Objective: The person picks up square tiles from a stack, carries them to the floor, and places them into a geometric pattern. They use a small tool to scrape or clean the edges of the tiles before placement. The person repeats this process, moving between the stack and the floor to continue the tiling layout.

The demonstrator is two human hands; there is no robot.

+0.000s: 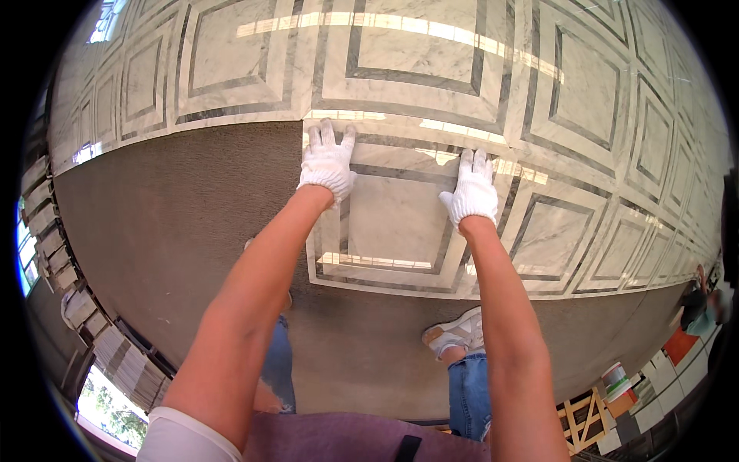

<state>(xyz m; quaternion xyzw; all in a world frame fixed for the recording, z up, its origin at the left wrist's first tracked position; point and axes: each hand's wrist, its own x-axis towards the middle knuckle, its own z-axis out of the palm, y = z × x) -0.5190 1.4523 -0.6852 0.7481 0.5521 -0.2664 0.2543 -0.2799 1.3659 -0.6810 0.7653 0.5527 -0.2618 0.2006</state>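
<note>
Both my hands wear white knit gloves and lie on a large square marble floor tile [396, 223], pale with grey inlaid frames. My left hand [327, 160] is spread flat near the tile's far left corner, its fingertips close to the seam with the row beyond. Toward the tile's far right side, my right hand [473, 189] rests with fingers stretched forward and thumb out. The tile lies against the laid tiles [558, 231] on its right and the patterned row [416, 46] beyond it. Neither hand grips anything.
Bare grey-brown screed [169, 200] borders the tile on the left and near side. My shoe [456, 331] stands on it by the tile's near edge. Stacked slabs [127, 366] line the left. A wooden crate [583, 420], buckets [613, 375] and another person [697, 308] are at the right.
</note>
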